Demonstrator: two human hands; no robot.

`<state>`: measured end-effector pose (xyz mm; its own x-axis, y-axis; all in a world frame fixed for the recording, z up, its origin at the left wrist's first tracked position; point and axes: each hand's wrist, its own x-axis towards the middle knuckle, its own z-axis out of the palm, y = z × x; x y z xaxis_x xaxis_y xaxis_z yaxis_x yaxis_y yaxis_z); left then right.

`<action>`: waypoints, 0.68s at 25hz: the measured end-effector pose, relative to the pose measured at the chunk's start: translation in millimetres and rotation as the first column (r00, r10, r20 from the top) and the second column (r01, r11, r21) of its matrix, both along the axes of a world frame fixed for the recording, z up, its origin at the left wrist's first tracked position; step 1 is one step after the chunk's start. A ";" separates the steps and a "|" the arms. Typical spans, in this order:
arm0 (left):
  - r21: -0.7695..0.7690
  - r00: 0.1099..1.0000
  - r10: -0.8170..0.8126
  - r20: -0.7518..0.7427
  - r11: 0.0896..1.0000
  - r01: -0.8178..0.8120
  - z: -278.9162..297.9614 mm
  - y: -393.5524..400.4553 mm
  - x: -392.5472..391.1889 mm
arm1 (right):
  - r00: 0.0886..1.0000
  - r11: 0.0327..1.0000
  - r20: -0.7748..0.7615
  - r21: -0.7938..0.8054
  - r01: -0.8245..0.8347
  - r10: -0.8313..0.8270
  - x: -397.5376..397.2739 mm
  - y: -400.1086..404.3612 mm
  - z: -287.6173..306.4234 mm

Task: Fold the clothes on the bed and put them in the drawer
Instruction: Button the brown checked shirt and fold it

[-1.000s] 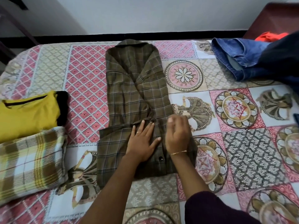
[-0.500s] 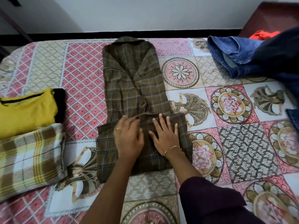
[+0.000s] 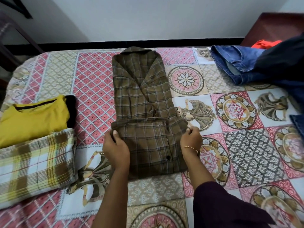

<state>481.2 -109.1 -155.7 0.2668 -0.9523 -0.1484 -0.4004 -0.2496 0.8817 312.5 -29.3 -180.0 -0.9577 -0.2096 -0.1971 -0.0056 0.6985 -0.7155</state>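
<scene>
A brown plaid shirt [image 3: 141, 99] lies lengthwise in the middle of the patterned bed [image 3: 92, 89], collar at the far end, its near part folded up over itself. My left hand [image 3: 115, 147] pinches the left corner of that folded part. At the right corner my right hand [image 3: 191, 139], with a thin bracelet on its wrist, pinches the cloth. Both hands sit at the fold's far edge, one on each side.
A folded yellow top [image 3: 32, 119] and a folded cream-and-brown checked cloth [image 3: 34, 162] lie at the left. Blue jeans [image 3: 236, 63], dark clothes [image 3: 283, 63] and an orange garment [image 3: 264, 43] are heaped at the far right. A dark wooden piece [image 3: 276, 25] stands behind them.
Both hands were pressing flat on the middle of the folded shirt; they have slid apart to its left and right corners and now pinch the cloth.
</scene>
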 end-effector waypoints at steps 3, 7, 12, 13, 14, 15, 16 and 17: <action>0.160 0.970 0.005 -0.241 0.986 0.035 -10.7 -13.7 -3.3 | 0.988 0.973 0.142 -0.213 0.090 -0.060 -4.8 -4.8 2.3; 0.283 0.977 0.007 -0.214 0.958 0.055 -23.7 -21.3 4.1 | 0.997 0.954 0.070 -0.299 0.036 -0.016 -13.0 -3.8 -3.8; 0.238 0.962 -0.143 -0.231 0.951 0.198 -24.6 -17.0 11.2 | 0.896 0.889 0.011 0.118 -0.441 0.443 -1.7 -12.9 -4.2; 0.235 0.952 -0.108 -0.287 0.955 0.179 -19.8 -16.1 10.0 | 0.898 0.878 0.007 0.205 -0.432 0.441 -1.6 -17.4 -3.3; 0.260 0.926 -0.064 -0.373 0.951 0.170 -15.3 -15.6 8.6 | 0.918 0.897 0.023 0.205 -0.391 0.395 -4.2 -21.9 -0.6; 0.316 0.885 -0.015 -0.465 0.931 0.182 -9.8 -16.7 7.9 | 0.936 0.929 0.073 0.119 -0.350 0.343 -7.1 -26.6 1.1; 0.391 0.840 0.032 -0.542 0.894 0.218 -8.0 -20.3 9.3 | 0.937 0.954 0.186 -0.025 -0.297 0.297 -9.2 -30.4 2.7; 0.460 0.801 0.072 -0.594 0.847 0.265 -8.0 -24.5 10.8 | 0.916 0.960 0.290 -0.118 -0.253 0.277 -11.7 -32.6 0.6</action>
<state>492.0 -133.6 -163.8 -0.1182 -0.7096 -0.6947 0.0856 -0.7042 0.7048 300.8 -61.8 -179.4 -0.7630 -0.4734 -0.4402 0.0409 0.6442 -0.7638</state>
